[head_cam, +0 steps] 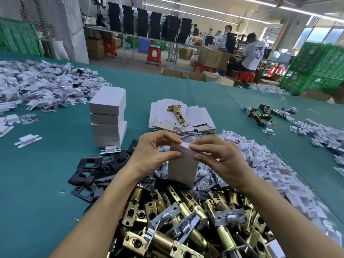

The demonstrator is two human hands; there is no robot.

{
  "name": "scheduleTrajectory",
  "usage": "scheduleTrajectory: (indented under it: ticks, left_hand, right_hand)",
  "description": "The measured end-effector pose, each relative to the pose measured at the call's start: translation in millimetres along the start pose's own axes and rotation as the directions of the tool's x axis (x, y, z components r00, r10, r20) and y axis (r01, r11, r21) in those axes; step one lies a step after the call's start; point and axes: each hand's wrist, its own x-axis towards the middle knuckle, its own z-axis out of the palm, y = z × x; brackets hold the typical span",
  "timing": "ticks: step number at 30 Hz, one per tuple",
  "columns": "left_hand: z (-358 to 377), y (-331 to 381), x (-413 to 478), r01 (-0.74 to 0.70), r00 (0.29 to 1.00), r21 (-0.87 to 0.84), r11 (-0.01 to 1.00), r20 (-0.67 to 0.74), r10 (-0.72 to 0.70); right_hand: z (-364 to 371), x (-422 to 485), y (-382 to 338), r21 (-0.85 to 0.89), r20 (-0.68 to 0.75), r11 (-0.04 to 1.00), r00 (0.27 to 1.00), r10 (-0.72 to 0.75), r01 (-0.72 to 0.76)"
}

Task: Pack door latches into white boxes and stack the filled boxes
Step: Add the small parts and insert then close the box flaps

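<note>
Matt white card box [181, 164]; glossy brass-toned metal latches [178, 216]; matt black plates [87, 170].

The single wide-angle camera sits on the person's head, facing forward and down, close above the left hand [151, 152] and right hand [220, 157] round a small white cardboard box [183, 166] over heaped brass-coloured metal door latches [184, 220], the broad teal surface [46, 175] receding toward the workshop [186, 53].

Bright overhead strip lights, edges warped.
</note>
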Motion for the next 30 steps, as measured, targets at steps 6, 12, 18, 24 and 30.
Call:
scheduleTrajectory:
  ticks: [6, 12, 18, 24, 30]
  left_hand:
    - [1, -2, -1, 0.001, 1.0, 0.027, 1.0, -0.009, -0.001]
    - [0, -3, -2, -0.01, 1.0, 0.092, 0.996, -0.011, 0.011]
    - [2, -4, 0, 0.074, 0.997, 0.053, 0.996, 0.012, -0.075]
    - [2, -6, 1, 0.193, 0.98, 0.028, 0.981, 0.039, -0.194]
    - [5, 11, 2, 0.374, 0.926, -0.058, 0.925, 0.074, -0.37]
  right_hand:
    - [-4, 1, 1, -0.073, 0.048, 0.996, 0.998, -0.046, 0.05]
    - [-5, 0, -1, -0.192, 0.092, 0.981, 0.995, -0.024, 0.041]
    - [-2, -2, 0, -0.114, 0.119, 0.991, 0.989, 0.09, -0.076]
    - [8, -2, -2, 0.177, -0.034, 0.949, 0.962, 0.272, -0.262]
    - [2, 20, -15, 0.743, -0.118, 0.556, 0.745, 0.656, -0.372]
